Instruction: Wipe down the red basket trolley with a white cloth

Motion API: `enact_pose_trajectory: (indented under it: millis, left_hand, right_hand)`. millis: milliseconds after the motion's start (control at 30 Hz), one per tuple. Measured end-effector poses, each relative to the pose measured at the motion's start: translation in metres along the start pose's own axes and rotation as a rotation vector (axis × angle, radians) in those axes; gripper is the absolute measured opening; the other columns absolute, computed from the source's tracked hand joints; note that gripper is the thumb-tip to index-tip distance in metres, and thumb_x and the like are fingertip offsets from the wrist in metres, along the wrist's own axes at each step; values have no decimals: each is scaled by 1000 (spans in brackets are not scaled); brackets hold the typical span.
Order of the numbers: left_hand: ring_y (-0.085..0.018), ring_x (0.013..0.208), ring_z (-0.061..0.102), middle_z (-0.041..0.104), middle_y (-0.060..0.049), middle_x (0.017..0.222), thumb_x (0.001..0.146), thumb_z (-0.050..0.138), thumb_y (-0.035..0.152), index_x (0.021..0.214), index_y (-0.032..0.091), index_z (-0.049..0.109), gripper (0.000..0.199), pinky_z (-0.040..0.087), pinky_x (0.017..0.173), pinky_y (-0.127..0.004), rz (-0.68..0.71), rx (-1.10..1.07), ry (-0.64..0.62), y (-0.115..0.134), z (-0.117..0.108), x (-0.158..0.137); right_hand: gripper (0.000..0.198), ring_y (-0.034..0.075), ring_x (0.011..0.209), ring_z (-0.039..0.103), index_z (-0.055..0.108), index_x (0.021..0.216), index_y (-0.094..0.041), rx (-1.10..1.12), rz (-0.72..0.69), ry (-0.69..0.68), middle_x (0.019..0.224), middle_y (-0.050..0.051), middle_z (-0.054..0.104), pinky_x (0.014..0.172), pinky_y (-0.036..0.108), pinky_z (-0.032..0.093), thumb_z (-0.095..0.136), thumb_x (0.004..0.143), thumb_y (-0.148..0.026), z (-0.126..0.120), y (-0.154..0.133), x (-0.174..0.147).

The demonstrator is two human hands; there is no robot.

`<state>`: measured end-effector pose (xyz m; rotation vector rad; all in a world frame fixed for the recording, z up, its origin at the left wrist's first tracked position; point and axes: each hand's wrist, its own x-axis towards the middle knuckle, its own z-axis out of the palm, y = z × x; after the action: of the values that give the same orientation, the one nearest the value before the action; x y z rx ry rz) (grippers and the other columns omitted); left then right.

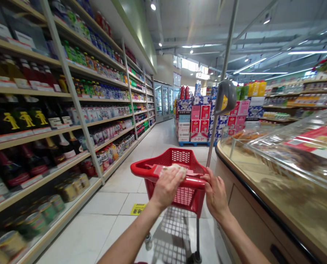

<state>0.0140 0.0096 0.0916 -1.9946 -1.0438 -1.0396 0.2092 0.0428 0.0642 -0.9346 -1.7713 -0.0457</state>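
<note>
Evidently, the left grip (166,189) holds a white cloth (177,169) beneath its fingers against the handle (195,183) of a red cart (194,157); just to its right, the right grip (216,191) curls over the handle's end, probably steadying it.

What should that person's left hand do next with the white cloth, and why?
Probably slide the white cloth leftward along the red handle: the left hand presses it near the handle's middle, the right hand is at the right end, and the left end lies uncovered.
</note>
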Motion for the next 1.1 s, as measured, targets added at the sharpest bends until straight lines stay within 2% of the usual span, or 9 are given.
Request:
enact_pose_trajectory:
  millis: [100, 167, 333, 400, 567, 633, 867, 967, 1100]
  left_hand:
    - [-18, 110, 50, 59, -7, 112, 85, 38, 19, 114, 19, 50, 32, 42, 94, -40, -230, 24, 55, -34, -12, -10]
    - [-18, 108, 51, 60, -7, 111, 85, 37, 20, 113, 19, 52, 31, 42, 94, -41, -294, 29, 49, -31, -10, -10]
    - [-17, 109, 50, 60, -4, 110, 84, 40, 18, 113, 20, 52, 32, 41, 95, -35, -32, -40, -48, 30, 18, 12]
    - [-17, 109, 50, 61, -4, 110, 83, 40, 18, 111, 20, 54, 31, 41, 95, -36, 1, -46, -31, 31, 19, 15]
    - [-18, 105, 53, 61, -7, 108, 84, 37, 19, 111, 18, 53, 31, 43, 93, -40, -260, 18, 50, -39, -9, -9]
    - [-18, 103, 54, 62, -7, 106, 84, 38, 21, 110, 18, 54, 30, 45, 91, -41, -341, 49, 64, -51, -15, -15]
    - [-17, 115, 45, 58, -6, 115, 82, 38, 13, 114, 18, 51, 35, 40, 97, -35, -22, -37, -68, 11, 6, 4]
    - [-17, 113, 46, 58, -7, 114, 83, 38, 14, 114, 18, 51, 34, 42, 96, -36, -44, -30, -36, -14, -1, -7]
    - [-18, 109, 50, 58, -8, 113, 84, 38, 18, 116, 20, 49, 34, 44, 92, -41, -255, 45, 26, -57, -15, -26]
  right_hand:
    - [45, 20, 94, 54, 28, 131, -22, 3, 33, -14, 93, 4, 63, 95, 50, 23, 24, 88, -35, -1, -4, 2]
    - [45, 21, 95, 53, 29, 130, -23, 8, 52, -20, 92, 4, 62, 95, 51, 22, 23, 88, -37, 0, -8, 3]
    - [45, 21, 93, 54, 28, 131, -22, 10, 51, 2, 91, 4, 63, 95, 52, 22, 22, 88, -37, 0, -6, 5]
    - [45, 20, 92, 56, 26, 132, -22, 14, 45, -3, 89, 3, 64, 95, 52, 21, 23, 89, -34, -2, -1, 5]
    - [44, 19, 94, 55, 26, 131, -23, 9, 47, -9, 91, 2, 63, 96, 51, 21, 24, 88, -33, -4, 2, 3]
    - [44, 20, 94, 54, 29, 130, -23, 2, 62, -2, 90, 3, 63, 96, 51, 21, 23, 88, -35, -2, -3, 4]
    - [46, 21, 91, 57, 31, 129, -20, 18, 79, -17, 88, 4, 65, 96, 53, 21, 22, 88, -37, 1, -8, 10]
    - [44, 21, 95, 56, 29, 130, -22, 17, 72, -52, 89, 3, 65, 96, 52, 20, 21, 89, -36, -5, -5, 9]
    - [44, 20, 93, 56, 31, 129, -22, 30, 83, -54, 91, 4, 65, 97, 51, 20, 22, 89, -36, -5, -10, 11]
